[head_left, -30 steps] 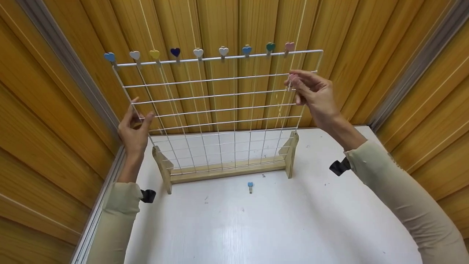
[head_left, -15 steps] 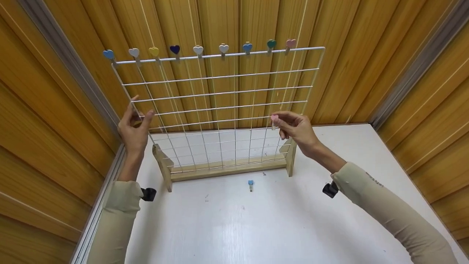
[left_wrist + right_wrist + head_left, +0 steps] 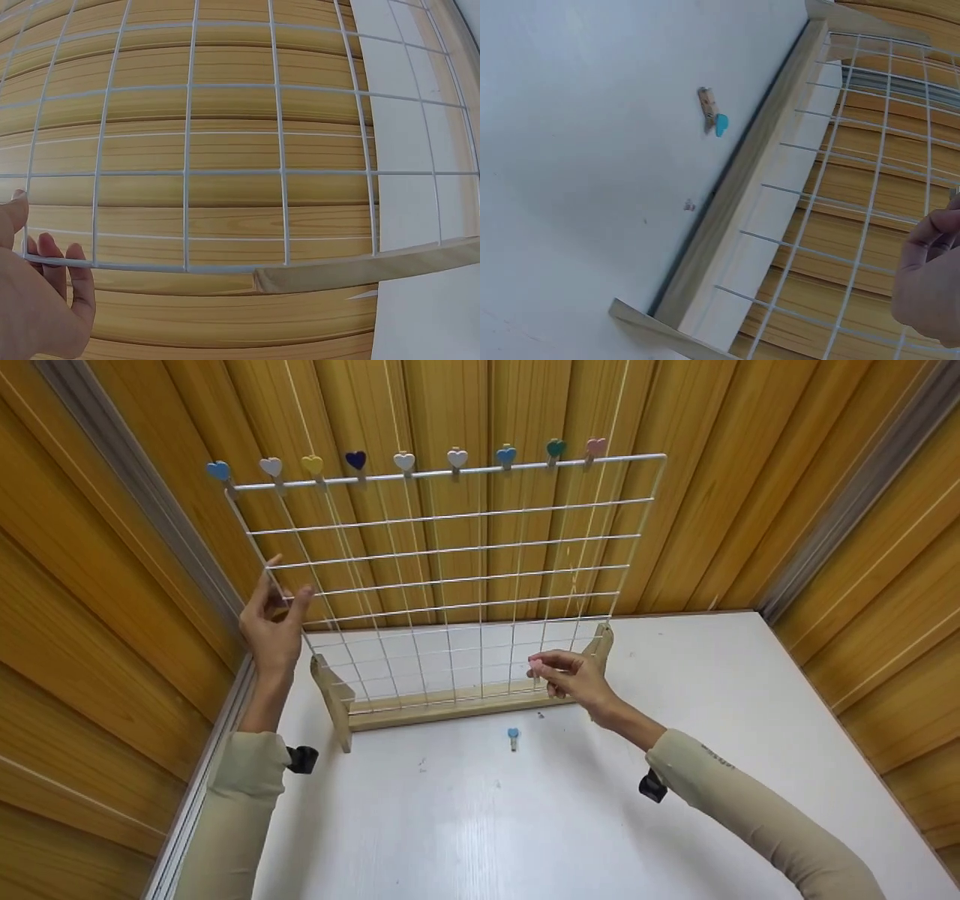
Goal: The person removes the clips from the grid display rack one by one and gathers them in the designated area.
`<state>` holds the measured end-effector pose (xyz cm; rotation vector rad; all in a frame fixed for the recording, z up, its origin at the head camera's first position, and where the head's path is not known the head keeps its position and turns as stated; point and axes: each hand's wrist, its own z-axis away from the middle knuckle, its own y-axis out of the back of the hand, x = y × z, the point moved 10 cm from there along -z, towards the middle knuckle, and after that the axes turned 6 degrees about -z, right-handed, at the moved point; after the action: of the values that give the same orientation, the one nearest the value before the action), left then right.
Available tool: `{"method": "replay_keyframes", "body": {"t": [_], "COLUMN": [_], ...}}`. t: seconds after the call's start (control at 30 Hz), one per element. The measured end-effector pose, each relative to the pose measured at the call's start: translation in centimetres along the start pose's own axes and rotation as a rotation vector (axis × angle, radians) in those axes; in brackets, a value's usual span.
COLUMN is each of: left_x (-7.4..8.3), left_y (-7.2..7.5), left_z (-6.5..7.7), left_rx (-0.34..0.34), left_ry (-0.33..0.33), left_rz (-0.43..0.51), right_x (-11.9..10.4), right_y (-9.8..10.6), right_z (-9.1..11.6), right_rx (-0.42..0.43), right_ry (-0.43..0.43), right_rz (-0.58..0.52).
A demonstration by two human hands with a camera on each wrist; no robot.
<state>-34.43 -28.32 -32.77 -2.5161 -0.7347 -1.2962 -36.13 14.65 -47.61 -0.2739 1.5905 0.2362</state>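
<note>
A white wire grid panel [image 3: 480, 545] stands upright in a wooden stand [image 3: 465, 712]. My left hand [image 3: 271, 641] holds the panel's left side wire, thumb in front and fingers curled behind; in the left wrist view the hand [image 3: 45, 300] shows at the lower left. Between thumb and fingertips, my right hand [image 3: 581, 681] pinches a small clothespin with a pink heart [image 3: 535, 666], in front of the panel's lower right part. Only part of the right hand [image 3: 934, 277] shows in the right wrist view. A blue heart clothespin [image 3: 513, 738] lies on the white table before the stand.
Along the panel's top wire sit several heart clothespins, among them a green one [image 3: 556, 448], a yellow one [image 3: 312, 465] and a pink one [image 3: 596, 448]. Wood-patterned walls [image 3: 750, 472] rise behind and on both sides of the white table [image 3: 465, 825].
My right hand has moved down and to the left with the pink heart clothespin, from the panel's upper right to its lower right. The left hand has stayed on the side wire.
</note>
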Motion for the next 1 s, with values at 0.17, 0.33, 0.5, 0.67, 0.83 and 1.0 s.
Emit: {"method": "replay_keyframes", "body": {"t": [0.17, 0.33, 0.5, 0.67, 0.83, 1.0], "left_x": [0.0, 0.0, -0.1, 0.0, 0.1, -0.1], "left_y": [0.2, 0.1, -0.2, -0.3, -0.4, -0.3], "left_z": [0.0, 0.2, 0.2, 0.1, 0.1, 0.2], "left_rx": [0.009, 0.007, 0.003, 0.001, -0.007, -0.003], "left_ry": [0.008, 0.029, 0.037, 0.011, 0.003, 0.011], "left_rz": [0.001, 0.005, 0.003, 0.001, 0.003, 0.01], "right_x": [3.3, 5.6, 7.7, 9.2, 9.9, 10.5], "right_y": [0.0, 0.1, 0.1, 0.0, 0.0, 0.1], "right_z": [0.0, 0.3, 0.9, 1.6, 2.1, 2.2], "right_rx": [0.035, 0.037, 0.015, -0.005, -0.004, -0.009], "right_ry": [-0.054, -0.088, -0.145, -0.159, -0.131, -0.091], "right_rz": [0.071, 0.086, 0.102, 0.125, 0.171, 0.225]}}
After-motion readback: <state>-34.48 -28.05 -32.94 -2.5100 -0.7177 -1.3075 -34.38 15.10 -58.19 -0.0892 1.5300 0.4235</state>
